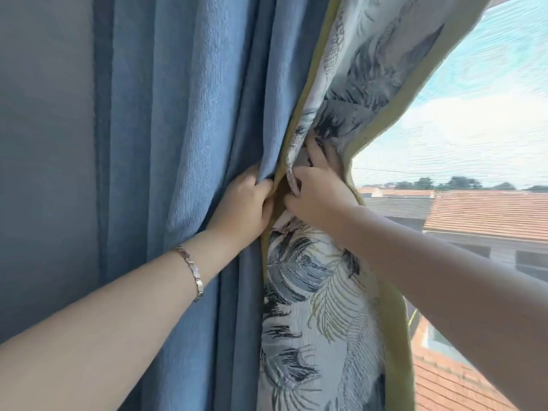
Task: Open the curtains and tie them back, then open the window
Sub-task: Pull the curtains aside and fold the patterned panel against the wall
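Note:
A blue curtain (184, 120) hangs in folds at the left of the window. Joined to it on the right is a leaf-patterned panel (314, 307) with a yellow-green border, bunched together at mid-height. My left hand (243, 203) grips the blue folds at the bunch, a bracelet on its wrist. My right hand (314, 191) presses into the patterned fabric just beside it, fingers curled in the cloth. No tie-back is visible; the hands hide the pinched spot. The window (474, 137) shows at the right behind a fine mesh screen.
A grey wall (44, 143) fills the left side. Through the window I see sky, trees and red tiled roofs (486, 215) below.

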{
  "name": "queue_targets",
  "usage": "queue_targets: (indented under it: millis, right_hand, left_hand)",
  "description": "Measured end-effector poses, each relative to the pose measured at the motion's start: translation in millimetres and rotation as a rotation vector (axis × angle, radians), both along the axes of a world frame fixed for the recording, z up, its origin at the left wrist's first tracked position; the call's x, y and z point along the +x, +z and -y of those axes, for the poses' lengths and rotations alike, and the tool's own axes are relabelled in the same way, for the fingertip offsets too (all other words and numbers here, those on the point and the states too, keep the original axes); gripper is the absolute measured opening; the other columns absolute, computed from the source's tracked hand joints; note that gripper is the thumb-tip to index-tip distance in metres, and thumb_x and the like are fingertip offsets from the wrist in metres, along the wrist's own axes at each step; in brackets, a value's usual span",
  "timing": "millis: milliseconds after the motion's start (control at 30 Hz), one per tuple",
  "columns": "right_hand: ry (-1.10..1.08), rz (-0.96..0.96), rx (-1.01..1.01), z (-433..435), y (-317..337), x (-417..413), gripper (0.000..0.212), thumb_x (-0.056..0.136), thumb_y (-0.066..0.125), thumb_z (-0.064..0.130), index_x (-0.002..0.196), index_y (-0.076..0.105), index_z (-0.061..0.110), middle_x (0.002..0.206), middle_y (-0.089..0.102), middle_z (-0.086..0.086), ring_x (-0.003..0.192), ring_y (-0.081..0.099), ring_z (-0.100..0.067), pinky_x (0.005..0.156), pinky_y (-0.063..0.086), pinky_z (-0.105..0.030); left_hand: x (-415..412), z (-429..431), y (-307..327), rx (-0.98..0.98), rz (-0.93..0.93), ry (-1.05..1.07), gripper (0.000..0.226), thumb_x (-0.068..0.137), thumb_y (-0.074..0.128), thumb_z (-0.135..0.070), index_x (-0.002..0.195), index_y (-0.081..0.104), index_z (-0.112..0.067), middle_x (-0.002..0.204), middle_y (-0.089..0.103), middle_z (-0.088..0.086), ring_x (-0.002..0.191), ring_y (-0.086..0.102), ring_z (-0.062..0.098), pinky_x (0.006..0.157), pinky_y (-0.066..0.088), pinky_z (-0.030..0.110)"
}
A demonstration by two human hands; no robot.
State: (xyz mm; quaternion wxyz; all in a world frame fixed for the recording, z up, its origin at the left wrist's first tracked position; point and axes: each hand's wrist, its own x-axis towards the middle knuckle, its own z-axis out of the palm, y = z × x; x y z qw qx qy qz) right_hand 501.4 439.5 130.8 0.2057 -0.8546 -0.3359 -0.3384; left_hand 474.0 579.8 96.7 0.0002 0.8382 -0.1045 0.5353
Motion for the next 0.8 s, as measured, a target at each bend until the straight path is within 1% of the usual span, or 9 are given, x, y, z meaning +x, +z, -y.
queue_targets:
  millis: [67,100,167,267,400,533,633,700,800]
  right_hand:
    - [0.085,-0.044,-0.073,-38.2,4.5,22.7,0.032,0.082,0.057,0.015,0.057,0.038,0.022,0.161,-0.014,-0.003,0.146,-0.009,-0.038,0.118,0.019,-0.049]
    - [0.111,-0.066,-0.111,-53.3,5.7,28.5,0.031,0.082,0.057,0.014,0.058,0.04,0.021,0.16,-0.017,-0.005,0.146,-0.007,-0.039,0.116,0.024,-0.049]
    - [0.116,-0.052,-0.171,-86.1,5.2,41.6,0.005,0.082,0.058,0.014,0.078,0.059,0.011,0.158,-0.023,-0.009,0.145,-0.007,-0.044,0.114,0.026,-0.05]
    - [0.104,0.105,-0.159,-120.4,-12.0,57.1,0.033,0.082,0.058,0.018,0.115,0.062,0.011,0.155,-0.027,-0.015,0.141,-0.014,-0.049,0.114,0.012,-0.057]
    - [0.215,0.167,-0.118,-134.9,-34.3,62.0,0.035,0.082,0.055,0.014,0.115,0.063,0.015,0.154,-0.032,-0.007,0.139,-0.022,-0.043,0.113,0.004,-0.056]
    - [0.315,0.029,-0.141,-120.5,-33.3,48.7,0.007,0.082,0.056,0.016,0.077,0.061,0.017,0.154,-0.033,-0.005,0.141,-0.019,-0.044,0.114,0.005,-0.058]
    - [0.386,-0.08,-0.166,-97.8,-35.1,38.0,0.021,0.081,0.058,0.017,0.063,0.049,0.015,0.157,-0.027,0.001,0.145,-0.013,-0.039,0.115,0.015,-0.056]
    - [0.43,-0.128,-0.17,-75.1,-41.4,25.3,0.03,0.081,0.057,0.015,0.056,0.041,0.015,0.159,-0.02,0.005,0.146,-0.007,-0.035,0.11,0.026,-0.053]
    - [0.477,-0.126,-0.181,-36.2,-56.7,-3.6,0.035,0.078,0.058,0.016,0.053,0.034,0.018,0.16,-0.013,0.008,0.147,-0.003,-0.029,0.109,0.027,-0.052]
  left_hand:
    - [16.9,-35.2,-0.8,-0.107,-0.043,0.124,0.016,0.083,0.057,0.001,0.094,0.067,0.009,0.111,0.06,0.027,0.098,0.062,0.042,0.084,0.052,0.039]
    - [20.7,-46.3,-0.3,-0.151,-0.059,0.182,0.019,0.086,0.054,-0.001,0.097,0.066,0.008,0.112,0.059,0.027,0.1,0.061,0.041,0.085,0.051,0.04]
    - [31.1,-64.3,0.5,-0.21,-0.138,0.282,0.023,0.088,0.05,-0.001,0.102,0.066,0.008,0.116,0.058,0.026,0.104,0.059,0.039,0.087,0.048,0.038]
    - [45.4,-73.6,-0.4,-0.324,-0.219,0.316,0.033,0.088,0.051,0.002,0.121,0.058,0.005,0.125,0.059,0.024,0.113,0.057,0.035,0.094,0.044,0.035]
    - [47.2,-83.3,-17.5,-0.503,-0.175,0.39,0.047,0.086,0.055,0.001,0.131,0.046,0.002,0.127,0.059,0.021,0.116,0.057,0.034,0.097,0.046,0.037]
    - [31.9,-76.3,-22.9,-0.397,-0.117,0.513,0.03,0.091,0.049,-0.005,0.119,0.058,-0.002,0.118,0.063,0.018,0.106,0.061,0.033,0.091,0.05,0.041]
    - [6.6,-55.4,-32.0,-0.332,-0.183,0.602,0.024,0.09,0.047,-0.005,0.107,0.062,0.0,0.115,0.057,0.017,0.099,0.061,0.036,0.085,0.052,0.043]
    - [-17.3,-38.1,-44.2,-0.361,-0.159,0.559,0.018,0.092,0.043,-0.005,0.089,0.06,0.001,0.106,0.055,0.019,0.093,0.061,0.038,0.08,0.051,0.044]
    - [-60.9,-9.0,-61.3,-0.45,-0.109,0.473,0.034,0.095,0.045,-0.01,0.062,0.035,-0.01,0.074,0.043,0.006,0.072,0.052,0.033,0.064,0.039,0.033]
